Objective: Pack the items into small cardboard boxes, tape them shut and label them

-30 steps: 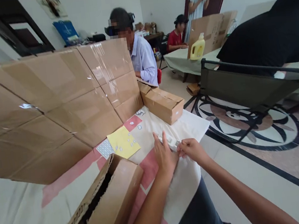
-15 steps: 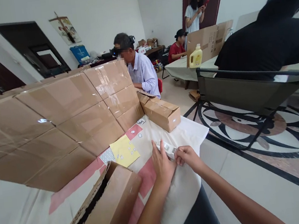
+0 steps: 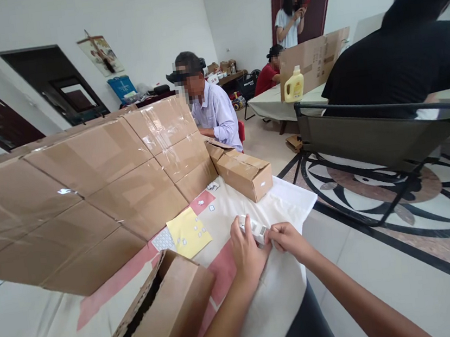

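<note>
Over the cloth-covered table, my left hand (image 3: 247, 254) is wrapped around a small white box-shaped item (image 3: 259, 232) with grey patches on its upper face. My right hand (image 3: 288, 239) has its fingers pinched at the item's right end. Whatever lies inside that pinch is too small to make out. Left of my hands, a yellow sheet of paper (image 3: 184, 229) carries several small whitish pieces.
A taped cardboard wall (image 3: 98, 173) lines the table's far left side. A long cardboard box (image 3: 251, 179) lies beyond my hands, and an open carton (image 3: 161, 318) stands near my left forearm. A folding chair (image 3: 368, 129) and several people are farther off.
My hands keep the same hold on the white item. The view has shifted slightly, and the person in the light shirt has lowered their head a little.
</note>
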Demonstrator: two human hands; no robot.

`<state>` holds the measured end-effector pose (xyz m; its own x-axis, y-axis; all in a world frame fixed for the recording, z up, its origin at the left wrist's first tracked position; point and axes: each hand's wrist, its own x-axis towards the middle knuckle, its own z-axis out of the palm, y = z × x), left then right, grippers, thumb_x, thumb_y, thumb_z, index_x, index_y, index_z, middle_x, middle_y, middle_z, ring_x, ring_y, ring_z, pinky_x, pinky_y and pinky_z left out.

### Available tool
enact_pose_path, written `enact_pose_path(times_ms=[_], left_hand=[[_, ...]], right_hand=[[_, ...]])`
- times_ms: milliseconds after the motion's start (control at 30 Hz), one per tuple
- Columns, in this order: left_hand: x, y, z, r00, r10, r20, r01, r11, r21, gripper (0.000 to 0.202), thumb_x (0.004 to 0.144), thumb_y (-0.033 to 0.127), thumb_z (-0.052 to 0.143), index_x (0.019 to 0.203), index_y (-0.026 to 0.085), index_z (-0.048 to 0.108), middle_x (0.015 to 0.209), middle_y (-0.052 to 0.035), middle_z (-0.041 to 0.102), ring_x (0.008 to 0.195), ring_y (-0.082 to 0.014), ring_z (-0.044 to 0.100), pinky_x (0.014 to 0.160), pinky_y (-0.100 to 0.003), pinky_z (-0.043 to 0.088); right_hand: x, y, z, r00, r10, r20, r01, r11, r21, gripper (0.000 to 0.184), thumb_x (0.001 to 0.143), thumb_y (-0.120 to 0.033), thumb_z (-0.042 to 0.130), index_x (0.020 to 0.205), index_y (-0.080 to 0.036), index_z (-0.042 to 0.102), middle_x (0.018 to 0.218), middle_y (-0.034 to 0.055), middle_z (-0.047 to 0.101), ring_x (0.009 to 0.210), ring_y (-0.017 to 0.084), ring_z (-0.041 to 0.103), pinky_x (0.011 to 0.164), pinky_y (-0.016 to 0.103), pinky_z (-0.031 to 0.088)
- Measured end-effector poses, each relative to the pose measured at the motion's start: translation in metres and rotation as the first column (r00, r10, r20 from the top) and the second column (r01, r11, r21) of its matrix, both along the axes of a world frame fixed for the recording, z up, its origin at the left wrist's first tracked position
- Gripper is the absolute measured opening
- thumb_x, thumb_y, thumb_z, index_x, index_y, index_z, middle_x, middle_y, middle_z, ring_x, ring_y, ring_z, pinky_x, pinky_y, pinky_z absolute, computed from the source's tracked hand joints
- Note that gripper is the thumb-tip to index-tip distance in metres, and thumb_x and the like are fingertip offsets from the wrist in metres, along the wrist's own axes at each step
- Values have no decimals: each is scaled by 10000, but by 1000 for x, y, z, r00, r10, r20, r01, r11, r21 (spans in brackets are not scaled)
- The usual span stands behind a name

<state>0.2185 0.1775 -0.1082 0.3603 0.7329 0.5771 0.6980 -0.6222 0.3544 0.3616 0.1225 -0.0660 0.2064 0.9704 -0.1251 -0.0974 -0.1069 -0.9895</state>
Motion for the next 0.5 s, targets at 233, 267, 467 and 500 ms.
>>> enact_pose_path(times_ms=[233,267,467,500], left_hand=[[-1,-3,6,1000,-8,2,8,999,-31,871,806,371,767,1552,179,361,1507,-211,400,1369,-400,444,1086,-572,489],[-1,-3,7,1000,-6,1,6,999,-32,873,798,367,774,1548,177,368,1499,-211,406,1359,-399,448,1086,-573,488],[1,-5,9,1000,17,6,-16,999,-44,842,807,372,766,1534,175,390,1480,-204,414,1338,-396,440,1086,-579,477],[1,-5,9,1000,19,5,-18,999,-45,839,809,374,765,1534,176,390,1479,-202,415,1336,-394,440,1084,-575,479]], right_hand=[[7,1,1,999,32,-1,-32,997,-74,421,708,-382,667,467,-223,362,625,32,726,333,54,397,439,256,257],[8,1,2,999,37,9,-37,997,-71,422,713,-386,666,469,-223,364,632,33,730,338,57,410,442,256,271],[8,0,4,998,53,38,-52,998,-28,377,743,-335,639,470,-232,401,453,-4,597,426,97,475,509,252,344],[8,0,3,998,60,27,-60,998,-23,371,747,-336,638,472,-231,411,455,1,596,446,103,485,512,251,339]])
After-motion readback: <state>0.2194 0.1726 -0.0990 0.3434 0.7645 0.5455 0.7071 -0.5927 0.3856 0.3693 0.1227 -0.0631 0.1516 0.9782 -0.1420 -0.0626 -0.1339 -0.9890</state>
